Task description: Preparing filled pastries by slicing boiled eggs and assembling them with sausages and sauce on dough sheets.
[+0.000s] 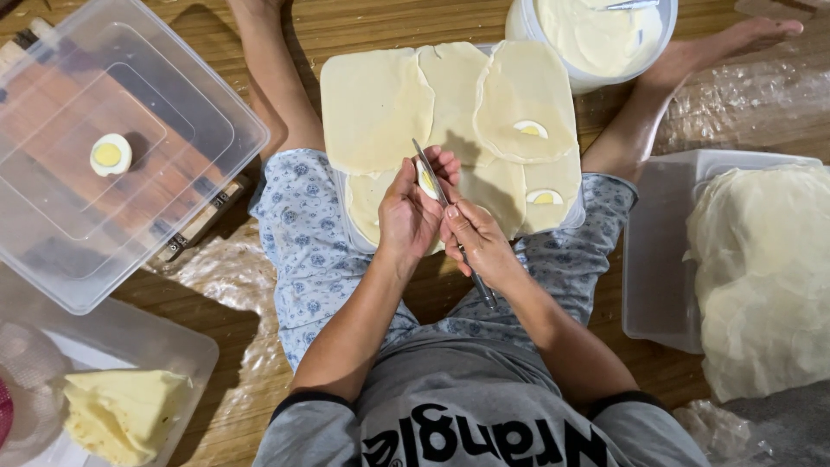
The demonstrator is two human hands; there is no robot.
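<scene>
My left hand [408, 212] cups a piece of boiled egg [427, 183] between its fingers. My right hand [477, 238] grips a thin metal knife [430, 166] whose blade lies against the egg. Both hands hover over a board [346, 112] on my lap, covered with several pale dough sheets [376, 104]. Two egg slices sit on the sheets, one [531, 129] above the other [545, 197], to the right of my hands.
A clear plastic lid [199, 112] at left carries half an egg [111, 155]. A white tub of cream [596, 35] stands at the top. A container [657, 259] of stacked wrappers [765, 277] sits at right. Folded pieces [121, 411] lie in a box at bottom left.
</scene>
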